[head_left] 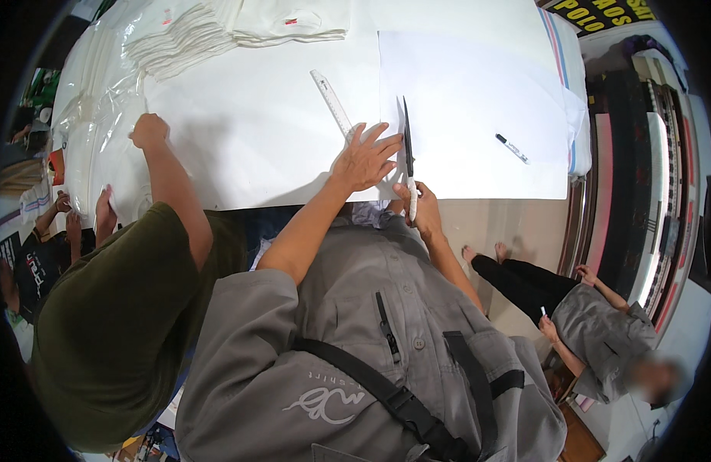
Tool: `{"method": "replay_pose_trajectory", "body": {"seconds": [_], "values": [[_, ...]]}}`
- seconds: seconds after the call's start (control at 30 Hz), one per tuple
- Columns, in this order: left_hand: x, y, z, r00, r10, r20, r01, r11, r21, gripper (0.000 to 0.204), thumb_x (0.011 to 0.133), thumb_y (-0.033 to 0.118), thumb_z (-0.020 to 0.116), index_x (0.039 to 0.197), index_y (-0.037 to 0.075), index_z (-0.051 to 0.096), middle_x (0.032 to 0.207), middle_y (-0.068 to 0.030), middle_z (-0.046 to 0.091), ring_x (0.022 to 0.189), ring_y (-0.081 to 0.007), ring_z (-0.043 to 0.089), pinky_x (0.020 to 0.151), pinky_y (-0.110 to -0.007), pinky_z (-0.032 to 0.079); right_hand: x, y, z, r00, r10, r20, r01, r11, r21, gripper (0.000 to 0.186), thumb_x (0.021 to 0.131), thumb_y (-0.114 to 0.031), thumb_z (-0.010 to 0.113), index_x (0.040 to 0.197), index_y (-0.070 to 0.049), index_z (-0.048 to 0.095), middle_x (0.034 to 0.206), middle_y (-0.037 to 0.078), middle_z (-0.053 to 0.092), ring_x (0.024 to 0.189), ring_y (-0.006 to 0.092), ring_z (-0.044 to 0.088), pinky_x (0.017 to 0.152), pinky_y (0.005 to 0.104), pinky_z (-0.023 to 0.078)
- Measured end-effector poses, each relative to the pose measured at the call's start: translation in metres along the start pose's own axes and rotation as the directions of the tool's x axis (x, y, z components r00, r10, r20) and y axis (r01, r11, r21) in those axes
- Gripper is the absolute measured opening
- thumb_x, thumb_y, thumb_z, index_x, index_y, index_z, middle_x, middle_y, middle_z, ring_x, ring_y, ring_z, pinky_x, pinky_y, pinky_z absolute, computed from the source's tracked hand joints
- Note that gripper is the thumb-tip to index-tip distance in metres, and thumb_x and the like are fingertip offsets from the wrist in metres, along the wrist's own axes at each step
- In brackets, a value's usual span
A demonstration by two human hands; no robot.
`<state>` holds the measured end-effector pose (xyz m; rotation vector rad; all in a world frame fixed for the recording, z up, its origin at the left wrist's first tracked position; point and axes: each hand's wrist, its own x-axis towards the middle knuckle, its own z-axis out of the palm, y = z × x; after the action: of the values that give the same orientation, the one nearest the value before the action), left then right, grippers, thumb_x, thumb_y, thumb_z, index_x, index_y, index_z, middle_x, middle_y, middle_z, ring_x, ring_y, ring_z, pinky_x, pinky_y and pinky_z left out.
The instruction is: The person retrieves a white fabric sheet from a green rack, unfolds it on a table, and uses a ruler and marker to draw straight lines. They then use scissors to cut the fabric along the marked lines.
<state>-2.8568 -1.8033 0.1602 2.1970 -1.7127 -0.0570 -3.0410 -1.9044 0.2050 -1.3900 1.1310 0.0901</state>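
A large white paper sheet lies over the table up to its near edge. My right hand is closed round the white handles of long scissors at the sheet's near edge. Their dark blades point away from me over the sheet and look nearly together; whether paper sits between them I cannot tell. Just left of the blades, my left hand rests with fingers spread, holding nothing. Its fingers partly cover the near end of a clear ruler. A black-capped white marker lies to the right.
Stacked folded white garments sit at the far left, beside clear plastic wrapping. A person in dark green stands close on my left, one fist on the table. Another person stands at right, near upright fabric rolls.
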Motion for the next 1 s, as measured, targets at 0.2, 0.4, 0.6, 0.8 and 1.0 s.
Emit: {"method": "replay_pose_trajectory", "body": {"seconds": [0.2, 0.4, 0.6, 0.8, 1.0], "values": [[0.001, -0.001, 0.000, 1.000, 0.003, -0.010, -0.003, 1.000, -0.026, 0.044, 0.102, 0.039, 0.060, 0.141, 0.018, 0.059, 0.157, 0.0044, 0.050, 0.152, -0.0249, 0.034, 0.124, -0.060, 0.024, 0.011, 0.012, -0.010, 0.997, -0.046, 0.063, 0.047, 0.999, -0.011, 0.077, 0.085, -0.055, 0.084, 0.125, 0.007, 0.064, 0.066, 0.001, 0.058, 0.044, 0.0116, 0.052, 0.039, 0.0274, 0.039], [0.002, 0.000, -0.007, 0.999, 0.000, 0.054, 0.000, 1.000, -0.003, 0.045, 0.099, 0.036, 0.063, 0.140, 0.017, 0.058, 0.158, 0.0035, 0.049, 0.152, -0.0260, 0.034, 0.123, -0.060, 0.026, 0.008, -0.014, -0.004, 0.997, 0.004, 0.083, -0.010, 0.998, 0.064, 0.080, 0.084, -0.057, 0.084, 0.125, 0.008, 0.062, 0.061, -0.001, 0.052, 0.043, 0.0105, 0.050, 0.039, 0.0268, 0.037], [0.001, 0.000, -0.006, 1.000, 0.001, 0.008, 0.000, 0.999, -0.052, 0.045, 0.098, 0.030, 0.065, 0.140, 0.017, 0.058, 0.158, 0.0025, 0.049, 0.151, -0.0268, 0.036, 0.123, -0.059, 0.029, 0.019, -0.015, -0.002, 0.999, -0.012, 0.046, 0.009, 0.998, 0.062, 0.076, 0.084, -0.054, 0.085, 0.123, 0.008, 0.063, 0.060, -0.001, 0.053, 0.042, 0.0102, 0.049, 0.038, 0.0272, 0.035], [0.000, 0.000, -0.002, 1.000, 0.007, -0.003, -0.007, 0.998, -0.063, 0.046, 0.097, 0.031, 0.066, 0.140, 0.017, 0.059, 0.158, 0.0028, 0.049, 0.150, -0.0263, 0.037, 0.122, -0.057, 0.030, 0.022, -0.011, -0.007, 0.995, -0.052, 0.082, 0.046, 0.996, 0.075, 0.074, 0.084, -0.050, 0.087, 0.123, 0.009, 0.063, 0.059, -0.001, 0.054, 0.040, 0.0100, 0.049, 0.038, 0.0268, 0.034], [0.001, -0.001, -0.006, 1.000, 0.011, -0.013, -0.012, 0.999, -0.045, 0.044, 0.098, 0.030, 0.064, 0.139, 0.015, 0.062, 0.156, 0.0024, 0.051, 0.149, -0.0268, 0.038, 0.122, -0.056, 0.030, 0.032, -0.026, -0.004, 0.999, -0.036, 0.033, 0.034, 0.998, 0.043, 0.058, 0.086, -0.056, 0.083, 0.100, -0.004, 0.064, 0.058, -0.003, 0.049, 0.039, 0.0088, 0.046, 0.036, 0.0248, 0.034]]}}
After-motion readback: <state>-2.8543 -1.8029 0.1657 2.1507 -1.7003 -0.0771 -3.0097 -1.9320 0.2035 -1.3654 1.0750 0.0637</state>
